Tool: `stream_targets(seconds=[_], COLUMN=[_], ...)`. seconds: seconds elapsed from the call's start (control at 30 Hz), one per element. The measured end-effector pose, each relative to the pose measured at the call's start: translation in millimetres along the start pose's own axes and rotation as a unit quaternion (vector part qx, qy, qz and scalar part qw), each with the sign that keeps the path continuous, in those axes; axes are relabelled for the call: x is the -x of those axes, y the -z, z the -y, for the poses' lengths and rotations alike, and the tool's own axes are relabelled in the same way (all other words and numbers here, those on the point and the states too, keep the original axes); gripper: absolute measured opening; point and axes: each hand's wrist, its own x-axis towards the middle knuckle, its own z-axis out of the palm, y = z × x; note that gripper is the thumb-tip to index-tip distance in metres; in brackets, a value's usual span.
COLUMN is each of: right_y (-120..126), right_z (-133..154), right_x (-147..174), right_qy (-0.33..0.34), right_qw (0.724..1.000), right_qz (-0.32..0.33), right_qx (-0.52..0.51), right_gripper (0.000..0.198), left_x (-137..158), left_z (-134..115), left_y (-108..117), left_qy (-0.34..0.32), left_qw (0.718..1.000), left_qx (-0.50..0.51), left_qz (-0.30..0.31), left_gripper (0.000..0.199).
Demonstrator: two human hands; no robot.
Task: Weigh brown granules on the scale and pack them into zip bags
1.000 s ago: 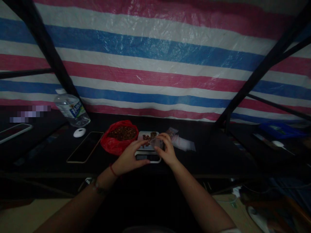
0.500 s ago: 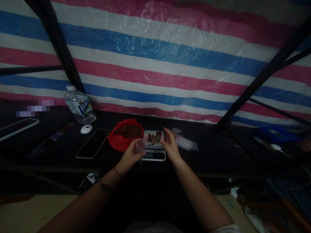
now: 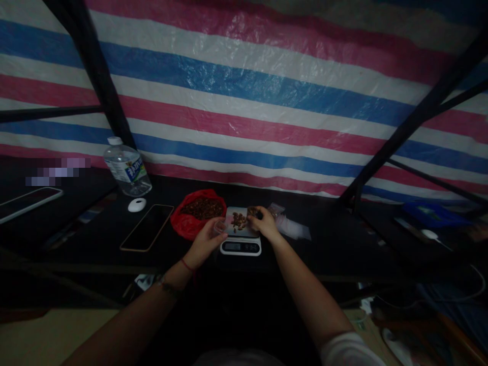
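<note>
A white kitchen scale [image 3: 241,247] with a lit display sits on the black table, and a loose pile of brown seed-like pieces [image 3: 238,221] lies on its plate. On the plate's left, my left hand [image 3: 206,239] is closed around a small see-through plastic item [image 3: 219,226]; whether it is a bag or a cup I cannot tell. My right hand [image 3: 266,223] grips a small clear container [image 3: 252,211] of brown pieces at the plate's right side. Behind my left hand, an open red plastic bag [image 3: 183,223] holds many more such pieces.
Clear plastic bags [image 3: 292,226] lie right of the scale. To the left are a phone [image 3: 147,227], a white mouse [image 3: 136,205] and a plastic bottle [image 3: 127,170]. Black metal posts [image 3: 102,76] stand before a striped sheet [image 3: 244,117]. A blue item [image 3: 434,213] lies far right.
My right hand has gone from spread fingers beside the small container to a grip on it. My left hand keeps the clear plastic item and has shifted slightly.
</note>
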Motion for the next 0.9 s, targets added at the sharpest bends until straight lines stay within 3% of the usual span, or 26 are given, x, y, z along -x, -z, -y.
stream_targets(seconds=[0.23, 0.4, 0.57, 0.77, 0.9], right_y=[5.3, 9.5, 16.8, 21.8, 26.4], right_z=[26.6, 59.5, 76.1, 85.5, 96.5], right_x=[-7.1, 9.7, 17.0, 12.9, 8.1], right_qy=[0.048, 0.105, 0.183, 0.219, 0.258], right_qw=[0.994, 0.992, 0.977, 0.955, 0.932], right_qz=[0.004, 0.048, 0.111, 0.18, 0.242], right_qx=[-0.101, -0.052, 0.018, 0.089, 0.082], right_gripper=[0.04, 0.038, 0.036, 0.035, 0.032], left_x=[-23.8, -18.7, -15.7, -17.5, -16.9], left_z=[-1.2, 3.8, 10.1, 15.4, 17.2], left_y=[-6.9, -14.0, -14.4, -15.5, -16.2], left_qy=[-0.091, -0.112, -0.118, -0.147, -0.153], left_qw=[0.984, 0.968, 0.964, 0.964, 0.964], left_qx=[-0.154, -0.226, -0.235, -0.215, -0.211], left_qz=[-0.028, -0.013, -0.036, -0.057, -0.057], left_gripper=[0.05, 0.051, 0.051, 0.05, 0.048])
